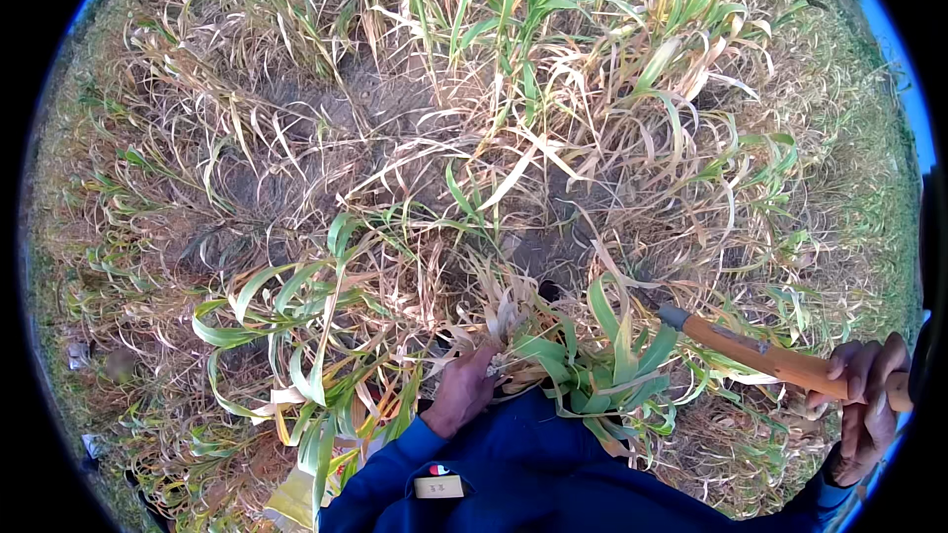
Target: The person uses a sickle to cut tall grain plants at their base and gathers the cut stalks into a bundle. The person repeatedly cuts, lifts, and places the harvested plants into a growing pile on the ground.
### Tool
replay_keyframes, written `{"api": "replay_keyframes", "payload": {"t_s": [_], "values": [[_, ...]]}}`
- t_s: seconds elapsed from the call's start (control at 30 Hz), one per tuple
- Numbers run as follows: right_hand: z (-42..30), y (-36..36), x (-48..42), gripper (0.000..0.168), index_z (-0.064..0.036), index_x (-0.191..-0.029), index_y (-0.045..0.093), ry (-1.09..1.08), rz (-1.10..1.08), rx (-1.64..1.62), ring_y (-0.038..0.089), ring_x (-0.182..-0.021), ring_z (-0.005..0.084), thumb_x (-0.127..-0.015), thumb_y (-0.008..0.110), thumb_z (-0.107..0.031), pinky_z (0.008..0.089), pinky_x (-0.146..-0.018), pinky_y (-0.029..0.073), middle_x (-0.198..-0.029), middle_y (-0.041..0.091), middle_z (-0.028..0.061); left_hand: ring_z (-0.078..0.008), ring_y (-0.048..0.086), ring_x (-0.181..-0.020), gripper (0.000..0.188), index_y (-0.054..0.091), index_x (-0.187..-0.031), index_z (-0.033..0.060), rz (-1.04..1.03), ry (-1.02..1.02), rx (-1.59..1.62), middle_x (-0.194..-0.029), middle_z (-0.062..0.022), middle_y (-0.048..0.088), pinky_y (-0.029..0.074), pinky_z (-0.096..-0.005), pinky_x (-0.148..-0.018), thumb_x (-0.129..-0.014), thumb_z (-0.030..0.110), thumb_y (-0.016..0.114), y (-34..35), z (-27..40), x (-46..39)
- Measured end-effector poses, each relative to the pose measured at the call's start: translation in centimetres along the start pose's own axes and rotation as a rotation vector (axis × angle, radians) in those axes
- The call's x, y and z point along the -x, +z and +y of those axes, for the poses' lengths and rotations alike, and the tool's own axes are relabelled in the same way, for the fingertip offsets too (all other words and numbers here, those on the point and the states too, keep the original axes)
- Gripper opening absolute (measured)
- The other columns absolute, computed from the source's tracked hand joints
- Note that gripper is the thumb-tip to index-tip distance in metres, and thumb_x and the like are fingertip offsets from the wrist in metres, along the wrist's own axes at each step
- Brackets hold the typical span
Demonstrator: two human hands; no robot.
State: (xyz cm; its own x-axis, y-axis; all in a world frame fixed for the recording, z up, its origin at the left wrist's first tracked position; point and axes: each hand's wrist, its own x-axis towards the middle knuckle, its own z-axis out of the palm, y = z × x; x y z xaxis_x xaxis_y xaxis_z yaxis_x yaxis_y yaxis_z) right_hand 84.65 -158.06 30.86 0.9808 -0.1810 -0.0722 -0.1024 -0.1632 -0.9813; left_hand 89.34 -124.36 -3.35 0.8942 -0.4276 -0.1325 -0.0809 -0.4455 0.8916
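Observation:
My left hand [465,390] is closed around a clump of dry leafy stalks [506,318], low in front of my body. Broad green leaves [615,363] spread out just right of that hand. Out to the right and raised, my right hand [866,392] grips the orange-brown wooden handle [763,355] of a long-handled tool. The handle slants up and left, with a grey collar at its far end. Beyond the collar I cannot make out the tool's head among the leaves.
Standing green and yellowed stalks [511,7] rise ahead. Dry leaves cover the brown soil [370,96]. Bent green plants [304,318] lean close on my left. A yellowish sheet or bag [292,500] lies at lower left. A small box [439,487] sits at my jacket pocket.

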Motion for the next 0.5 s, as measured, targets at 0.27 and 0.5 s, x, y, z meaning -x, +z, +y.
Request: {"api": "replay_keyframes", "payload": {"t_s": [0.27,0.5], "values": [[4.8,2.5,-2.8,0.038,-0.011,-0.087,0.043,0.053,-0.022,0.247,0.043,-0.118,0.0266,-0.082,0.066,-0.04,0.0329,-0.083,0.054,-0.109,0.047,0.0087,-0.0397,0.056,-0.105,0.038,0.054,-0.111,-0.0015,0.102,0.03,0.169,-0.114,-0.0214,0.056,0.048,-0.041,-0.09,-0.074,-0.003,0.062,0.6,-0.5,3.7],[9.9,10.9,-6.1,0.031,-0.006,-0.089,0.044,0.162,-0.185,0.014,0.051,-0.111,0.0314,-0.084,0.065,-0.027,0.0364,-0.073,0.061,-0.103,0.053,0.0141,-0.0369,0.058,-0.103,0.04,0.056,-0.106,-0.0005,0.295,0.073,0.048,-0.11,-0.0171,0.059,0.051,-0.0423,-0.087,-0.067,-0.004,0.061,-2.8,0.8,8.7]]}}
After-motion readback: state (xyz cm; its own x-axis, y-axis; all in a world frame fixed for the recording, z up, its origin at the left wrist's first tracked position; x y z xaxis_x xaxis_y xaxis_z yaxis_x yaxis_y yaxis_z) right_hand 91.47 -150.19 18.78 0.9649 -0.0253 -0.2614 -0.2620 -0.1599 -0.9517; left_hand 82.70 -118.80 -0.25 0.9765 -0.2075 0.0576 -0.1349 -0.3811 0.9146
